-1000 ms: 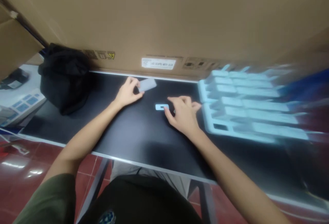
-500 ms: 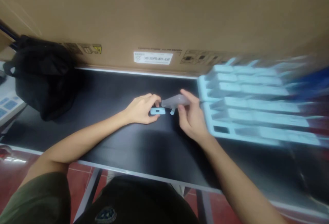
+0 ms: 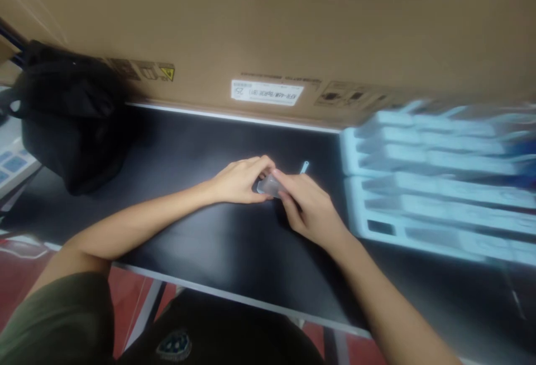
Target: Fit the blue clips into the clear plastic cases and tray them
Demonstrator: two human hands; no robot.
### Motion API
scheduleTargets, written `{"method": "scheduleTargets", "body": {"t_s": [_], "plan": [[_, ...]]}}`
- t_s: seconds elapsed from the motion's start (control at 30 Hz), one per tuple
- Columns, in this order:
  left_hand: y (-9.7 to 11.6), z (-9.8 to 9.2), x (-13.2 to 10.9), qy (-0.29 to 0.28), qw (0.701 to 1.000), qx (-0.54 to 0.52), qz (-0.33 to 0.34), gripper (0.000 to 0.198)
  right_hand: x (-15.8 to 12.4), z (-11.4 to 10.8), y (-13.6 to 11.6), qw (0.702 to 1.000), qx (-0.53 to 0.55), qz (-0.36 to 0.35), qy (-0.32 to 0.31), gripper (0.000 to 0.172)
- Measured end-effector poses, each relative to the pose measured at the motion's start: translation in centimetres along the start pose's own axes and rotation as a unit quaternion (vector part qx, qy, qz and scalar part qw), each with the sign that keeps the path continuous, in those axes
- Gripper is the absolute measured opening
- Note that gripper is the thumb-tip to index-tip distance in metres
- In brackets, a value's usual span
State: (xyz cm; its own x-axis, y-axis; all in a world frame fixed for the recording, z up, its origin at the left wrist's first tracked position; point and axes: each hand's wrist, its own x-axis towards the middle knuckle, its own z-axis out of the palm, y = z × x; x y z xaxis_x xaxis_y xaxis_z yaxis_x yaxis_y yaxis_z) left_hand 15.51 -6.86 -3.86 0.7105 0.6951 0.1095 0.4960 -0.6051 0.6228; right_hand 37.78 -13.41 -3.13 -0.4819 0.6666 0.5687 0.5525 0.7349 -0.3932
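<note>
Over the middle of the black table, my left hand (image 3: 240, 181) has its thumb and fingers closed around the edges of a small light blue plastic piece (image 3: 260, 187), now mostly hidden. My right hand (image 3: 312, 203) pinches a translucent grey plastic case (image 3: 271, 186), which it holds over the blue piece. Whether the two parts are joined, I cannot tell. Behind my right hand's fingers, a thin light blue strip with a small hole (image 3: 305, 166) sticks out; its lower end is hidden.
On the right stand light blue trays (image 3: 355, 209) with rows of blue-and-translucent pieces, blurred. A black bag (image 3: 75, 125) sits at the left. A large cardboard box (image 3: 268, 24) stands along the back. The table's front edge (image 3: 234, 297) runs close to my body.
My right hand has brought the translucent case left and down onto the blue piece in my left hand. The blue piece is now largely covered. The view has shifted slightly.
</note>
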Motion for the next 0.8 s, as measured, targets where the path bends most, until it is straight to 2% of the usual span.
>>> {"method": "scheduleTargets", "body": {"t_s": [0.27,0.8], "plan": [[0.0,0.0,0.1,-0.015,1.0,0.01,-0.001,0.044,0.1,-1.3,-0.5,0.999,-0.027,0.022,-0.027,0.068],[-0.4,0.2,0.0,-0.007,0.998,0.047,0.046,0.037,-0.3,-1.1,-2.1,0.988,-0.149,0.038,-0.016,0.076]]}}
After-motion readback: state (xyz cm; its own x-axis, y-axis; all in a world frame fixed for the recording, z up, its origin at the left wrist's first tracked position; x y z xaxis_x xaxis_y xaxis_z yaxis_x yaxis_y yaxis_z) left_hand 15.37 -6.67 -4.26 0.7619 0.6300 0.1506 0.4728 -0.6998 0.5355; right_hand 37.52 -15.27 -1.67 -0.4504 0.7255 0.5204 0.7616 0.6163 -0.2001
